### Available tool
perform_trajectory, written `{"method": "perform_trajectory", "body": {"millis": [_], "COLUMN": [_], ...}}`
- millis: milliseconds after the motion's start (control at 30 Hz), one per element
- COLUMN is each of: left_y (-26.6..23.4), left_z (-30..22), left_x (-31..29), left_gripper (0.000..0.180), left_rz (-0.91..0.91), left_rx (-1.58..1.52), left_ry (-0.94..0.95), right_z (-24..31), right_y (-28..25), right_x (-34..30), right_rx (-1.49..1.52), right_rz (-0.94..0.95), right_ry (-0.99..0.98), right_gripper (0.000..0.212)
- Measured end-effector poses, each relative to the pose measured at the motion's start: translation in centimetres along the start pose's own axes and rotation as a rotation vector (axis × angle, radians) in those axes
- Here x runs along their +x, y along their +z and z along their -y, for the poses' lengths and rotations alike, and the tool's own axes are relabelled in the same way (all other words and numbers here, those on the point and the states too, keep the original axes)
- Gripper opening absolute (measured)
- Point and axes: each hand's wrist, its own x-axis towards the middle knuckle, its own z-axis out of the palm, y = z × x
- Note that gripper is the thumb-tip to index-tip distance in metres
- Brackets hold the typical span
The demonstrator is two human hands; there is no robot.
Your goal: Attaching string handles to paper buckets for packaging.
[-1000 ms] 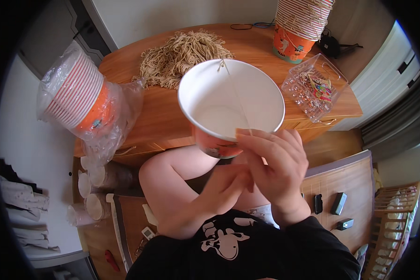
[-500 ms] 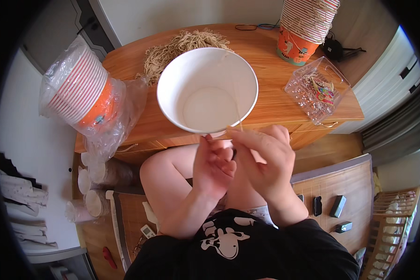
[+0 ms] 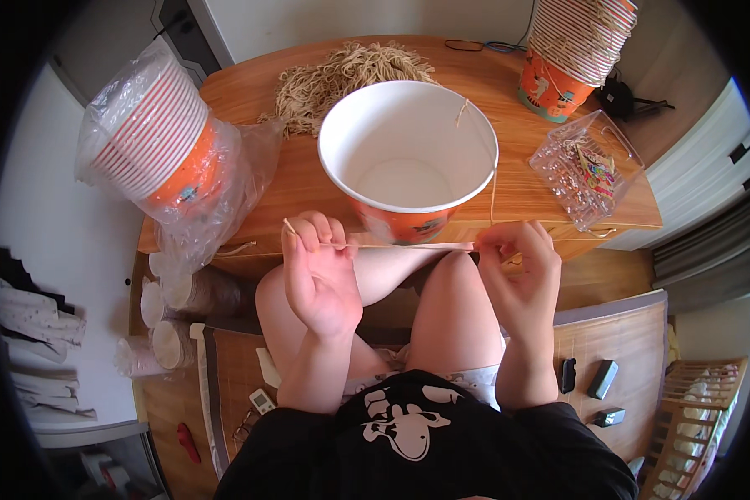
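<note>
A large paper bucket, white inside and orange printed outside, stands at the table's front edge with its mouth tilted toward me. A thin beige string runs nearly level between my two hands. From my right hand it goes up to the bucket's right rim, and a short tail of it hangs inside. My left hand, palm up, has the string's end caught between its curled fingers. Thumb and fingers of my right hand pinch the string below the bucket's right side.
A heap of beige strings lies behind the bucket. Bagged stacked buckets lean at the left; another stack stands back right. A clear compartment box of small beads sits at the right. The table's wooden front edge borders my knees.
My hands have moved apart, left hand leftward and right hand rightward, stretching the string between them. The bucket and table appear farther right in the view.
</note>
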Motion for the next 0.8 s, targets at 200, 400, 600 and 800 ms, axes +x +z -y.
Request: {"method": "perform_trajectory", "body": {"millis": [200, 400, 600, 800], "left_y": [0.3, 2.6, 0.8, 0.4], "left_z": [-1.5, -3.5, -3.3, -3.6], "left_x": [0.6, -0.7, -0.1, -0.2], "left_gripper": [0.036, 0.028, 0.031, 0.015], "left_rz": [0.414, 0.525, 0.637, 0.548], "left_rx": [0.253, 0.397, 0.118, 0.317], "left_ry": [-0.139, -0.356, -0.488, -0.237], "right_z": [2.3, 5.1, 5.4, 6.5], "right_y": [-0.2, 0.6, 1.6, 3.2], "right_x": [0.4, 1.7, 2.1, 2.9], "right_rx": [-0.345, 0.110, 0.094, -0.105], "right_rz": [0.038, 0.217, 0.207, 0.111], "right_ry": [-0.180, -0.345, -0.391, -0.531], "right_gripper": [0.021, 0.035, 0.021, 0.027]}}
